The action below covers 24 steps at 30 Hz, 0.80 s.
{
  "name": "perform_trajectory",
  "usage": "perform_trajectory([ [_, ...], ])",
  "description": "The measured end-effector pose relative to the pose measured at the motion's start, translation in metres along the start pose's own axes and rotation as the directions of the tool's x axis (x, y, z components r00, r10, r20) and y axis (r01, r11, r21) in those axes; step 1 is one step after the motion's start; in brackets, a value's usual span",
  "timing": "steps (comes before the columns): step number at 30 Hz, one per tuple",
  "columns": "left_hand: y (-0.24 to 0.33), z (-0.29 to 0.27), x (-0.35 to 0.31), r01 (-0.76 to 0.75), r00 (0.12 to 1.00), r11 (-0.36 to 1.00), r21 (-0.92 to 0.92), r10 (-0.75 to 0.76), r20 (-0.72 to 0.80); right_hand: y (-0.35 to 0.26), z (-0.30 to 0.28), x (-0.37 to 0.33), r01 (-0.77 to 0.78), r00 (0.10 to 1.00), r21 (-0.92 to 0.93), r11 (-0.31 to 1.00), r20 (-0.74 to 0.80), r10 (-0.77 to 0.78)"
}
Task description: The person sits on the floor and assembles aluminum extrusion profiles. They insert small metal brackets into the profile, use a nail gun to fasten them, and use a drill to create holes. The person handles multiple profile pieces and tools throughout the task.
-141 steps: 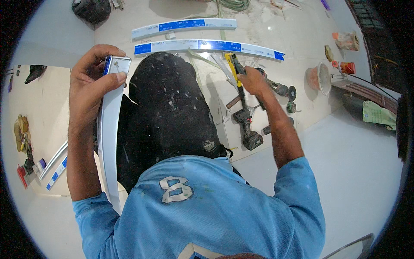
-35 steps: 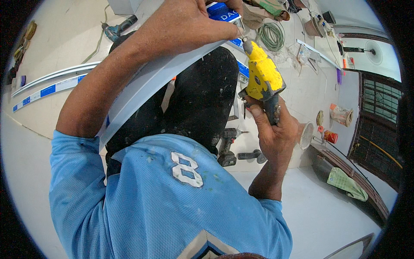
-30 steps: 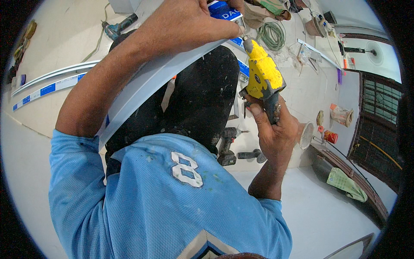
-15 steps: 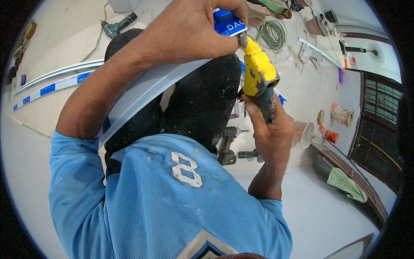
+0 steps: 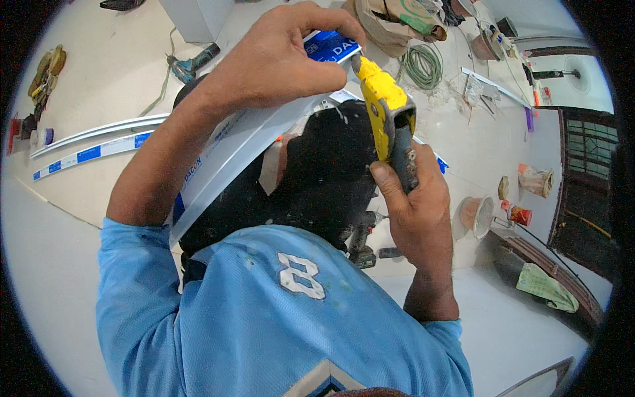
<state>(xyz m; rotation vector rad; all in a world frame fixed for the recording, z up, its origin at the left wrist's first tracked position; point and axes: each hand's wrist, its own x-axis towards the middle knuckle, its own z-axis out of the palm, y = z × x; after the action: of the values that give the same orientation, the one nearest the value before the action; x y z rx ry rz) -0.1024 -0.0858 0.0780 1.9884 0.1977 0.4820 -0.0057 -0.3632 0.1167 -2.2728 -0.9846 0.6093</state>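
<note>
- The floor [image 5: 473,149], pale and tiled, spreads out beneath me, with my gear scattered over it.
- My shirt [image 5: 278,344], light blue, fills the lower middle of my view.
- My trousers [image 5: 331,155], black, show past its hem, my legs bent under the work.
- The strip [image 5: 231,149], white with blue film, slants up across my lap from beside my left sleeve to a near end above my knee.
- My left hand [image 5: 288,56] is clamped on that upper end — thumb along one side, fingers curled over the other.
- My right hand [image 5: 423,205] is wrapped round the dark handle of the yellow tool, thumb laid up along it.
- The sack [image 5: 390,30], brown, slumps on the floor beyond the strip's end.
- The yellow tool [image 5: 383,99] stands nose-up at the strip's end corner — whether the tip touches, I can't tell.
- Two more strips [image 5: 99,151] lie side by side on the floor, left of my forearm.
- The hose [image 5: 423,66], green, is coiled beyond the tool.
- The bucket [image 5: 477,215] sits to the right of my right hand.
- The teal drill [image 5: 193,63] lies near my left forearm.
- The red tin [image 5: 519,215] is just beside the bucket.
</note>
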Motion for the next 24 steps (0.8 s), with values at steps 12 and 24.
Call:
perform_trajectory([
  [12, -0.002, -0.014, -0.008, 0.025, 0.998, 0.997, -0.079, -0.029, -0.056, 0.018, 0.033, 0.036, 0.213, 0.977, 0.210, 0.954, -0.059, -0.205],
  [24, 0.001, -0.016, -0.007, 0.000, 0.996, 0.999, 0.032, 0.002, -0.084, 0.021, 0.049, 0.057, 0.388, 0.811, -0.363, 0.847, -0.303, -0.501],
])
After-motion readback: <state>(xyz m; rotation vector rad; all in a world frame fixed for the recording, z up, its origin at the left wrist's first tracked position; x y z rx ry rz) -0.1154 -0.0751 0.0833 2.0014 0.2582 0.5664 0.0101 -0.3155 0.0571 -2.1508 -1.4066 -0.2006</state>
